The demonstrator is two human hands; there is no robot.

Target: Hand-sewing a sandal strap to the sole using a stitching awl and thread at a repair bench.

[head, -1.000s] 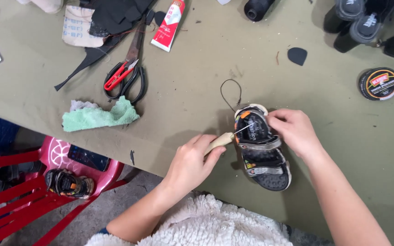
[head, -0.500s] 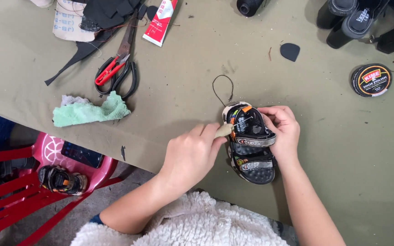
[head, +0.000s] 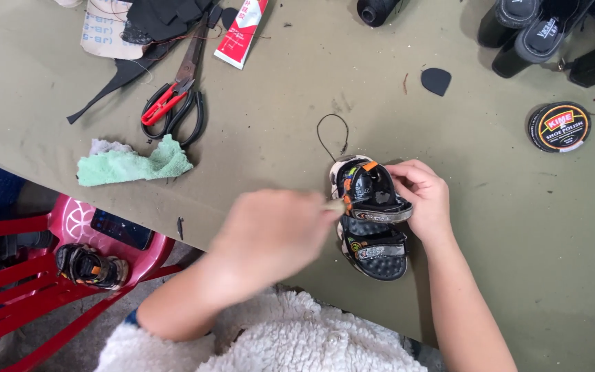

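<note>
right hand [head: 427,200] cupped around the far side of a small black sandal [head: 371,217], fingers curled over its strap, holding it flat on the desk [head: 504,227]. left hand [head: 270,234] blurred, closed around a pale wooden tool handle [head: 334,205] whose tip meets the near edge of the sandal; blade or needle end hidden against the shoe. sandal lying sole down near the front edge of the desk, toe end toward the body, grey straps and orange trim showing. thin loop of dark thread [head: 332,134] trailing from the heel end across the olive desk top. further left, crumpled green cloth [head: 136,164], then red-handled scissors [head: 173,103] beside black scraps [head: 163,17] and a pale insole piece [head: 108,31]. red and white tube box [head: 242,31] just past the scissors. small dark patch [head: 436,80] lying alone beyond the sandal, dark thread spool [head: 377,10] at the top edge. round polish tin [head: 559,127] well to the right, black shoes [head: 538,34] in the far right corner. below the desk edge, red plastic chair [head: 70,241] carrying a second small sandal [head: 91,266] and a phone [head: 120,229]. white fleece sleeve [head: 270,337] at the bottom.
</note>
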